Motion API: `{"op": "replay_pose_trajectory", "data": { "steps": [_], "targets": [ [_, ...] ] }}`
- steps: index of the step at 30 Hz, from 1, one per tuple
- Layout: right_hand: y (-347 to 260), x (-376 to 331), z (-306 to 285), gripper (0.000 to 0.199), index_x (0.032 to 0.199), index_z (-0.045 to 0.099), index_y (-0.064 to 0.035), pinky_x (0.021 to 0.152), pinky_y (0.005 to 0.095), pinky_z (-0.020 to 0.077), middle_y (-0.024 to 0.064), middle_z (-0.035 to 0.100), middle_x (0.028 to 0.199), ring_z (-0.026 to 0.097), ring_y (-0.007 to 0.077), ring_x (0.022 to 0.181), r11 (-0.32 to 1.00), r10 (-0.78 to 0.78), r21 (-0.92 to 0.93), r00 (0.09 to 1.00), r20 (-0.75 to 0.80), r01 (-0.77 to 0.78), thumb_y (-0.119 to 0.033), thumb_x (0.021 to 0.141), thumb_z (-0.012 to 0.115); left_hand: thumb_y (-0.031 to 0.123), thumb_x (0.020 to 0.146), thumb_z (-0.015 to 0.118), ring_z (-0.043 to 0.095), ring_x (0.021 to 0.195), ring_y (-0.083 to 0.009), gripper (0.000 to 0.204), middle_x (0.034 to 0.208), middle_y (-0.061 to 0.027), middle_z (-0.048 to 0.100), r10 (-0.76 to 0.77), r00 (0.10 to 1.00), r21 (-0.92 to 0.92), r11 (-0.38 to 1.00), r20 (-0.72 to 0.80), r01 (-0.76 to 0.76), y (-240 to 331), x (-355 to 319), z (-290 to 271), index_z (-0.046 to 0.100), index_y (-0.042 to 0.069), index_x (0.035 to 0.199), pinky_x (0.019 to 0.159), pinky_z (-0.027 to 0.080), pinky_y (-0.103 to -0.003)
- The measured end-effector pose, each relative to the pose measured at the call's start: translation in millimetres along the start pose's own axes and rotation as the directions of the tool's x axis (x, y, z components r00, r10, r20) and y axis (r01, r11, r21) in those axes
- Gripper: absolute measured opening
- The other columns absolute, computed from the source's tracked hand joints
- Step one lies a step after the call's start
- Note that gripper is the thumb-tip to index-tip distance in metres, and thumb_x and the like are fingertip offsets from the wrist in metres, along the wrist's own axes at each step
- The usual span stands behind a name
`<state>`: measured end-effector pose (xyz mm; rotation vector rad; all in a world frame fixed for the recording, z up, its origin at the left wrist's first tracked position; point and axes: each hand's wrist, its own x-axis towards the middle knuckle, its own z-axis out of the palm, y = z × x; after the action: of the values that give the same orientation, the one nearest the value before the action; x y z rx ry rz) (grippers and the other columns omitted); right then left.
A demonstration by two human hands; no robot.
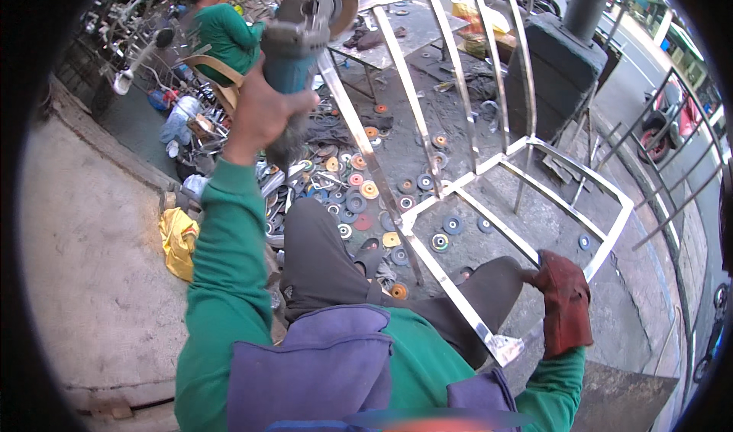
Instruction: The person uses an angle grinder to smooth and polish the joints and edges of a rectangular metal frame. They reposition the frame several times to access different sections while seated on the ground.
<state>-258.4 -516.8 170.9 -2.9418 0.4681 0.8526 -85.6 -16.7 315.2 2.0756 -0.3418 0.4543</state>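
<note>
My bare left hand is raised on the left, fingers wrapped around the body of an angle grinder. The grinder's disc faces up and right, beside the top corner of a shiny metal chair frame. This frame leans in front of me, its slatted back upright and its seat part reaching toward my lap. A dark red work glove covers my right hand, which is closed on the seat's right-hand bar; the fingers are partly hidden. Near my body, a seat corner ends in a pale, rough patch.
Many used grinding discs litter the ground around my legs. At the back left a person in green sits on a chair. A yellow cloth lies on the left ledge. A dark block with a post stands behind the frame, near metal railings.
</note>
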Motion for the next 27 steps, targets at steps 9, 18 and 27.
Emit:
{"op": "replay_pose_trajectory", "data": {
  "steps": [9,18,27],
  "targets": [
    [-15,-4,-16,0.073,0.147,0.065,-0.0122,0.111,0.0433,0.0524,0.0155,0.074,0.135,0.069,0.0354,0.128,0.984,0.005,0.179,0.998,-0.063,0.006,-0.045,0.086,0.086,0.02,0.076,0.092,0.069,0.088,-0.0139,0.044,0.097,-0.003,0.07,-0.236,0.947,-0.583,0.747,0.218,0.32,-52,-73,106,0.069,0.004,0.111,0.081,0.057,-0.032],
    [-7,1,0,0.121,0.164,0.044,-0.0081,0.128,0.0464,0.0371,0.0274,0.044,0.166,0.04,0.0418,0.156,0.984,-0.176,-0.021,0.966,-0.189,0.175,-0.053,0.065,0.097,0.008,0.075,0.092,0.067,0.093,-0.0132,0.051,0.101,-0.0023,0.07,-0.202,0.904,-0.652,0.635,0.378,0.414,-57,-81,147,0.068,0.003,0.119,0.087,0.057,-0.034],
    [-32,53,-8,0.098,0.161,0.046,-0.0071,0.123,0.0483,0.04,0.0267,0.05,0.161,0.039,0.0452,0.155,0.887,-0.411,0.223,0.911,-0.021,0.405,-0.048,0.082,0.085,0.02,0.066,0.094,0.073,0.103,-0.0286,0.073,0.115,-0.0194,0.075,-0.207,0.946,-0.042,0.974,0.248,0.224,-34,5,170,0.064,-0.005,0.127,0.096,0.058,-0.039]
  ]
}}
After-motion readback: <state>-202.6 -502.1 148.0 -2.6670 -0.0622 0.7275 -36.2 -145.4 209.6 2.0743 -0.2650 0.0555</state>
